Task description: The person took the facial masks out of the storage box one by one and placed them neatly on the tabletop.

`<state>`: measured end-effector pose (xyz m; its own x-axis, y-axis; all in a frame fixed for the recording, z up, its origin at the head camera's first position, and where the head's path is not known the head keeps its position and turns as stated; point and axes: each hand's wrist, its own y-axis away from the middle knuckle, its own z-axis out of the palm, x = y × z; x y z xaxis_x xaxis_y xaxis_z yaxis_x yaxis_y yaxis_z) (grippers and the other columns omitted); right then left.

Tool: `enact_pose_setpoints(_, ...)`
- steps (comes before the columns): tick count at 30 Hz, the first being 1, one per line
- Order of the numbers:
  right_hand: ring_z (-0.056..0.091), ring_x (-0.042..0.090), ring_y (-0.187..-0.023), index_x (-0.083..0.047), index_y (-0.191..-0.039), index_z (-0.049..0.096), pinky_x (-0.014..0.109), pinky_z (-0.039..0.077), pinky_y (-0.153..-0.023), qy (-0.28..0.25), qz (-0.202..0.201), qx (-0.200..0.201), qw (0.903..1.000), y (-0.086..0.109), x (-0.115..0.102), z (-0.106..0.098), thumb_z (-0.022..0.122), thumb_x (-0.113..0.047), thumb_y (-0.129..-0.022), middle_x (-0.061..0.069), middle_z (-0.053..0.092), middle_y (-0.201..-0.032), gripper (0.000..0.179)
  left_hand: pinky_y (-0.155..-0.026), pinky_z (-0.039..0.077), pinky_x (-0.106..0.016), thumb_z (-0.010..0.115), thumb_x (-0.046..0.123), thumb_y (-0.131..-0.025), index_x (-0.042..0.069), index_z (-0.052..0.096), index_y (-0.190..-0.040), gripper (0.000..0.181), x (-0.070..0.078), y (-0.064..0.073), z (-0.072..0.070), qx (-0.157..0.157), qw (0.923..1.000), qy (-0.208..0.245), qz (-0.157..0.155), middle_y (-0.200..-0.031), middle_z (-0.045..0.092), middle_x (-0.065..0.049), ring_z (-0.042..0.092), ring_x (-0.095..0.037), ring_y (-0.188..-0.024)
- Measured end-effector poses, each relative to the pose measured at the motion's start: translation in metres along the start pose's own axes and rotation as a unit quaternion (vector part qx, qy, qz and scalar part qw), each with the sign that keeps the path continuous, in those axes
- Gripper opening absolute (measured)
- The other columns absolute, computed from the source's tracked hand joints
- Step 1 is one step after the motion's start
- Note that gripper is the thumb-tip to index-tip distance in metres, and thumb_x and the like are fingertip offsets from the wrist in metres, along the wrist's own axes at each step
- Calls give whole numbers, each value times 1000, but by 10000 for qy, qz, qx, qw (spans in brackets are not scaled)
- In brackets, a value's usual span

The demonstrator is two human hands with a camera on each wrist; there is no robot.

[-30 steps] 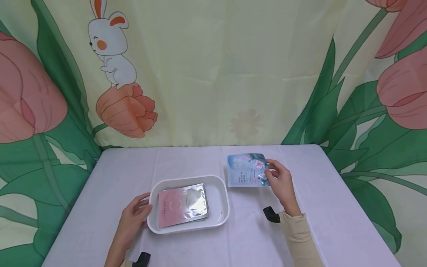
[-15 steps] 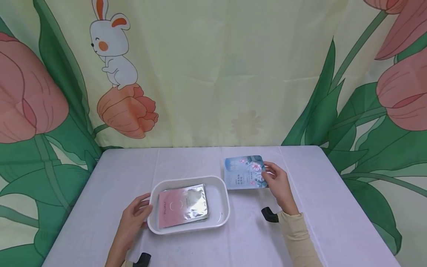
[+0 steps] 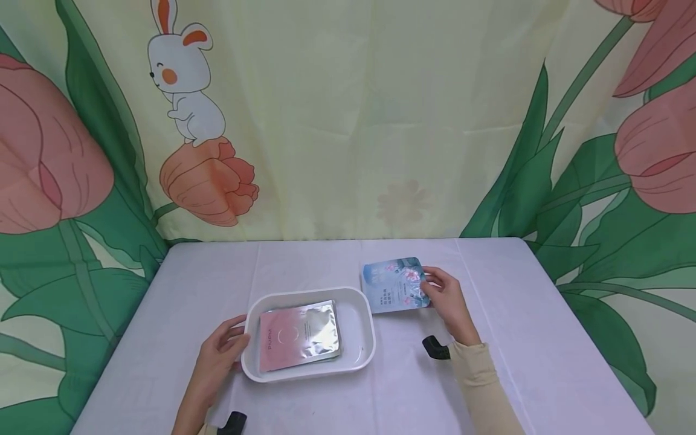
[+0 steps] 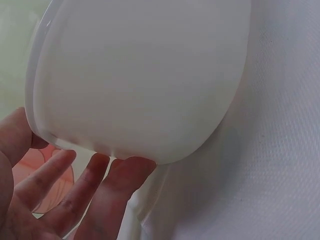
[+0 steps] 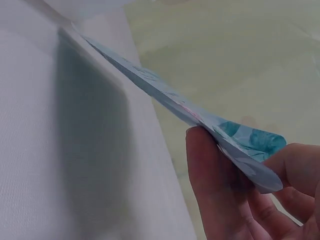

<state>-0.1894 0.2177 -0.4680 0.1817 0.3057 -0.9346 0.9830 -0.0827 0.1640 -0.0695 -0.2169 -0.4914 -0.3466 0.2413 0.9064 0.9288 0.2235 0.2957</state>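
Observation:
My right hand [image 3: 448, 302] pinches a flat blue sheet-mask packet [image 3: 393, 287], printed with pink flowers, by its right edge. The packet is tilted, its far corner low beside the tray; in the right wrist view the packet [image 5: 165, 97] appears nearly edge-on, casting a shadow on the cloth. At the left end of the white tray [image 3: 356, 362], my left hand [image 3: 214, 356] holds the rim. In the left wrist view the fingertips [image 4: 132, 167] press the outer wall of the tray [image 4: 140, 80]. A pink and silver packet [image 3: 299, 335] lies inside the tray, with another edge showing underneath.
A white cloth [image 3: 304, 411] covers the table. Behind it hangs a pale curtain [image 3: 326, 121] with a rabbit and tulips. A black wrist-worn piece [image 3: 437, 348] juts out beside the right sleeve [image 3: 478, 374].
My right hand has brought the blue packet left and a little nearer, to the tray's right back corner, and tilted it slightly. The left hand and tray have stayed put.

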Motion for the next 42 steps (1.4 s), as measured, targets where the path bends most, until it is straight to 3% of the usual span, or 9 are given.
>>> enact_pose_setpoints(8,61,19,-88,-8,-142,50,24,56,-64,71,55,-51,9999,-5,5,4,52,-8,-99,19,57,-124,43,-72,60,-27,62,24,-98,23,47,-144,49,-1,-1,2,-2,10000,35,57,-138,55,-16,60,-31,-122)
enact_pose_setpoints(14,60,21,-93,-8,-143,49,23,55,-67,260,98,-118,9995,-8,12,6,53,-10,-100,18,55,-123,43,-72,60,-27,63,24,-98,23,47,-144,48,-2,-1,2,14,9999,92,45,-138,55,-15,60,-30,-121)
enact_pose_setpoints(18,59,27,-105,-9,-145,46,28,55,-79,642,98,-252,9976,-9,17,7,54,-12,-100,18,54,-126,47,-72,60,-28,63,24,-98,22,47,-144,49,-2,0,2,7,9999,148,56,-139,55,-16,60,-30,-122)
enact_pose_setpoints(23,56,37,-121,-5,-147,42,45,52,-99,1163,-26,-378,9925,-9,21,8,55,-13,-99,22,54,-131,51,-72,60,-27,63,24,-98,21,47,-144,49,-2,1,1,-3,9999,129,101,-139,54,-17,59,-32,-123)
enact_pose_setpoints(31,62,37,-112,0,-143,46,48,55,-90,2013,-521,-128,9781,-6,25,7,57,-8,-96,26,59,-128,49,-72,60,-28,64,23,-98,23,48,-143,48,-4,-2,2,21,9998,142,125,-137,56,-15,61,-28,-120)
enact_pose_setpoints(42,58,37,-117,5,-138,49,50,51,-99,2003,-710,124,9771,7,13,6,56,-6,-97,25,58,-130,43,-71,60,-27,63,26,-98,21,47,-144,49,0,2,1,13,9999,65,101,-139,55,-17,59,-32,-122)
